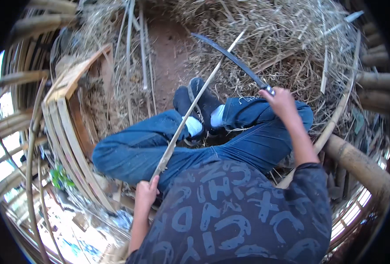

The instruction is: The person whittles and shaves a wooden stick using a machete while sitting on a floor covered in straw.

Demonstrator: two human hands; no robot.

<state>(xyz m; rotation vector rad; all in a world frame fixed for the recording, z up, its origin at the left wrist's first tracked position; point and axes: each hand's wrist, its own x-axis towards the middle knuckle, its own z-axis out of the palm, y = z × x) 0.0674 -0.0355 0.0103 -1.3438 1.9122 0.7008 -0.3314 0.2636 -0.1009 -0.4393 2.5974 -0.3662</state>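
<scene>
My left hand (147,192) is closed round the near end of a long pale bamboo strip (188,115). The strip slants up and away over my crossed legs, past my dark shoes. In my right hand (279,102), above my right knee, is the handle of a long curved knife (234,59) with a dark blade. Its blade reaches forward and left and crosses the strip near the strip's far end. Whether blade and strip touch there, I cannot tell.
Left of my legs stands a slatted wooden crate (67,94). Dry straw and shavings (265,26) cover much of the brown ground ahead. A thick bamboo pole (357,165) lies at my right, and bamboo rails (16,79) line the left side.
</scene>
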